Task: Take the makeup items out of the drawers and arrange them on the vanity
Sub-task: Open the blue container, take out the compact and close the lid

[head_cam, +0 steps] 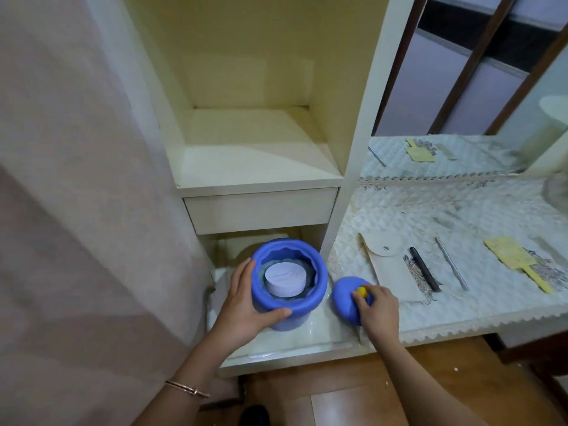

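Observation:
A blue round container [319, 272] stands uncovered on the low shelf, and a white round jar [285, 278] sits inside it. My left hand [246, 299] grips the container's left side and front rim. Its blue lid [345, 298] with a yellow knob [361, 291] rests at the vanity's left edge, with my right hand [376, 309] holding it by the knob. On the vanity's quilted cover [491, 305] lie a beige pouch [390, 265], a black pencil [425, 269], a thin silver stick [451, 263] and a yellow flat card [516, 259].
A shut white drawer [261, 210] sits above the container, under a cream shelf niche [255, 149]. A mirror [461, 87] stands behind the vanity. A pinkish curtain [76, 179] hangs at the left. Wooden floor [338, 395] lies below.

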Demonstrator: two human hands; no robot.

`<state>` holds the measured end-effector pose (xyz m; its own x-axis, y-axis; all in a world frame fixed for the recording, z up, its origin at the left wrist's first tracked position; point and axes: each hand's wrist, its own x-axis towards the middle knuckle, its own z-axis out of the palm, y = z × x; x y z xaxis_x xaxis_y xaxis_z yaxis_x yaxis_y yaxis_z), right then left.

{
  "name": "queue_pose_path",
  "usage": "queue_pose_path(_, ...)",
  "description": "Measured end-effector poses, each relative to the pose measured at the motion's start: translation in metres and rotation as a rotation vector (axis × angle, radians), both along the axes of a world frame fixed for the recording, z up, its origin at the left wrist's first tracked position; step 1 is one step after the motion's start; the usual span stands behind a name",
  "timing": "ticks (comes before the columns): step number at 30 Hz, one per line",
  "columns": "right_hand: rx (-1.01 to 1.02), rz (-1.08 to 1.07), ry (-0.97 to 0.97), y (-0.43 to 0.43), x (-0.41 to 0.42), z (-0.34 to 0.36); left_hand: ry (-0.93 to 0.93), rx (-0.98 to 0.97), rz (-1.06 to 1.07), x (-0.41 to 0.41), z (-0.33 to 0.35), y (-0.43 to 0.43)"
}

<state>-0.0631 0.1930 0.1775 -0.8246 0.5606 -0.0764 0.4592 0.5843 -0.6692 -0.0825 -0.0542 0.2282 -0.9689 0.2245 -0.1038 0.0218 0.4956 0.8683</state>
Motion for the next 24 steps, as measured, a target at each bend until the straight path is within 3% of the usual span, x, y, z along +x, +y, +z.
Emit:
queue_pose_path(9,0.126,0.244,-0.062,-0.015,0.004,-0.01,-0.013,0.006,0.006,0.0,0.0,0.001)
queue_pose_path(11,0.101,0.151,0.068,-0.017,0.002,0.009,-0.015,0.019,0.007,0.0,-0.001,0.001)
queue_pose_path(13,-0.001,0.019,0.342,-0.028,-0.002,0.043,-0.019,0.037,0.009,0.0,-0.002,0.001)
queue_pose_path(15,-0.092,0.146,0.485,-0.047,-0.01,0.08,-0.01,0.048,0.014,0.0,-0.003,0.001)
queue_pose_path(17,-0.079,0.481,0.344,-0.067,-0.024,0.101,-0.003,0.053,0.017,0.0,-0.002,0.001)
queue_pose_path(19,0.114,0.792,0.012,-0.087,-0.042,0.104,-0.011,0.054,0.026,0.0,-0.001,0.002)
queue_pose_path(22,0.406,1.008,-0.408,-0.109,-0.061,0.097,-0.004,0.061,0.043,0.001,-0.001,0.001)
queue_pose_path(24,0.582,1.07,-0.473,-0.117,-0.067,0.095,-0.005,0.065,0.04,0.0,-0.002,0.0)
